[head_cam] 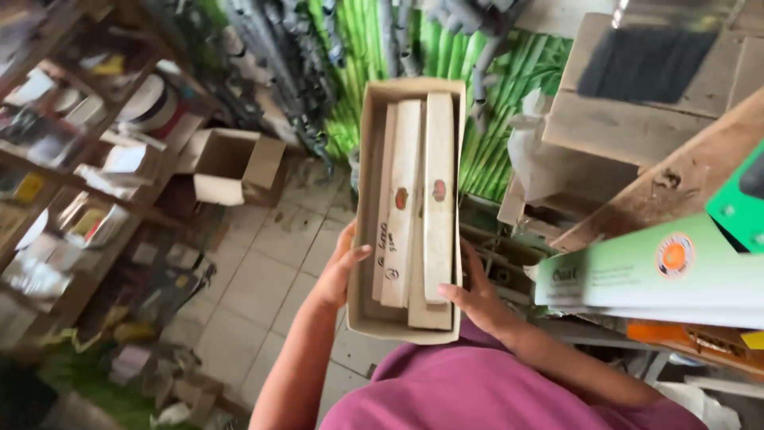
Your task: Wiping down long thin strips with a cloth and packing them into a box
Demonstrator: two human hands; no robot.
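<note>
We hold a long, open cardboard box [362, 239] out in front of us, above the tiled floor [263, 263], its far end pointing toward the bundles of green rods [509, 103]. Our left hand [338, 275] clamps the box's left wall, thumb hooked over the rim; our right hand [477, 299] grips the near right corner, thumb lying on the contents. Inside lie long pale flat packs [422, 199], side by side lengthwise, two of them bearing a small round red sticker near mid-length and one some dark handwriting nearer us. The box looks nearly full, with no pack in the fingers themselves, so we judge the filling mostly done and the box itself not yet set down anywhere. To the right, close by, a flat light-green carton [637, 275] juts in with a round orange label, above orange packs. Far left, an open brown carton [231, 163] sits on the floor beside cluttered wooden shelves [72, 159].
</note>
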